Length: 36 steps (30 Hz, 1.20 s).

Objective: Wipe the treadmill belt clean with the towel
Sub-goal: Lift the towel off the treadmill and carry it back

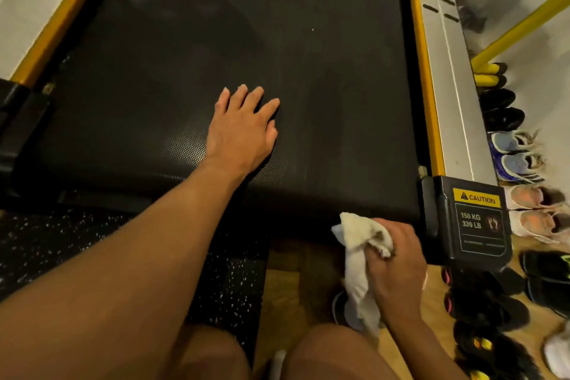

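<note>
Belt: matt black rubber, fine dimpled texture, faint dusty streaks.
Towel: white terry cloth, rough nap.
Side rail: brushed silver metal.
End cap: glossy black plastic.

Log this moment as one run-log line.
left hand: rests flat on black textured treadmill belt | right hand: grips crumpled white towel at belt's near end, beside black end cap | towel: not on belt top

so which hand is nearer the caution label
Right. The right hand, gripping the towel, is just below-left of the caution label; the left hand rests flat on the belt, farther away.
</note>
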Tool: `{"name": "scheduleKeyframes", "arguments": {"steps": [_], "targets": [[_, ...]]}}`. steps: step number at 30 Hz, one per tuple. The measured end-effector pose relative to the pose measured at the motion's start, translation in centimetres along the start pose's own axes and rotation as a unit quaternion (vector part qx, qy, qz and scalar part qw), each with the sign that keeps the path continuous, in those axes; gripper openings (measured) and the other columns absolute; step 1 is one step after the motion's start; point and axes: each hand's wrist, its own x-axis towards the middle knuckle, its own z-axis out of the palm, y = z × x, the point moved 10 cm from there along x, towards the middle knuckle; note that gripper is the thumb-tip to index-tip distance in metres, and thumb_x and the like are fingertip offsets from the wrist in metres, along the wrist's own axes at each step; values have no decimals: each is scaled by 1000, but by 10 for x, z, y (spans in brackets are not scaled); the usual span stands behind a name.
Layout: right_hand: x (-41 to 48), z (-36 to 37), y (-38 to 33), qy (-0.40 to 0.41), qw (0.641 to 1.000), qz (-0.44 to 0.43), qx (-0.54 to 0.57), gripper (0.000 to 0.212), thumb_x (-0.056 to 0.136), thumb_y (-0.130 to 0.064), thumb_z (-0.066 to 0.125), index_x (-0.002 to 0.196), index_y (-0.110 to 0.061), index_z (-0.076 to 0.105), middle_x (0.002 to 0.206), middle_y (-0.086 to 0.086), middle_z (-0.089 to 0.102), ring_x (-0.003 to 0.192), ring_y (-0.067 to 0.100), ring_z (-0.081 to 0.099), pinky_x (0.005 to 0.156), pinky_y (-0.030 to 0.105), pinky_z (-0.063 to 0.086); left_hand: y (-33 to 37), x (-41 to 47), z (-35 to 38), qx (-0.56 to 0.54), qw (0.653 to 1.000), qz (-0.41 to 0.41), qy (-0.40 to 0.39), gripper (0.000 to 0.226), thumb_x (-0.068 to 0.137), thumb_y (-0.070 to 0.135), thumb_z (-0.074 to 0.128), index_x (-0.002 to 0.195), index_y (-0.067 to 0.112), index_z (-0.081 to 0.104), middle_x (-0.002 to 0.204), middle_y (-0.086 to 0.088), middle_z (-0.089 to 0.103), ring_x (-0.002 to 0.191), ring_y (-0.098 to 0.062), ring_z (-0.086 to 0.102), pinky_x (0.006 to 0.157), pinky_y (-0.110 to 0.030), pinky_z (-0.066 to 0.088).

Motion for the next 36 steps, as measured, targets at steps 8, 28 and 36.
{"name": "scheduleKeyframes", "arguments": {"steps": [8,28,36], "targets": [[-27,-24,-37,-214,921,241,220,31,88,0,54,100,-25,68,99,-3,67,95,9,61,71,25,52,60,-125,-45,-263,956,-96,-91,46,92,27,51,137,17,44,139,-5,46,133,-24,39,111,-43,30],[-21,-271,-363,-353,853,161,350,23,84,-23,69,106,-17,66,98,5,72,101,26,66,82,40,54,85,-169,-445,-503,825,-218,-134,31,70,32,81,69,19,53,84,5,56,78,-11,52,65,-23,43],[-4,-375,-492,-340,853,23,397,15,83,-16,69,98,-17,67,91,-1,73,92,20,69,76,34,56,74,-178,-590,-585,771,-215,-129,33,73,45,77,98,25,71,93,5,74,87,-12,70,81,-37,57]]}}
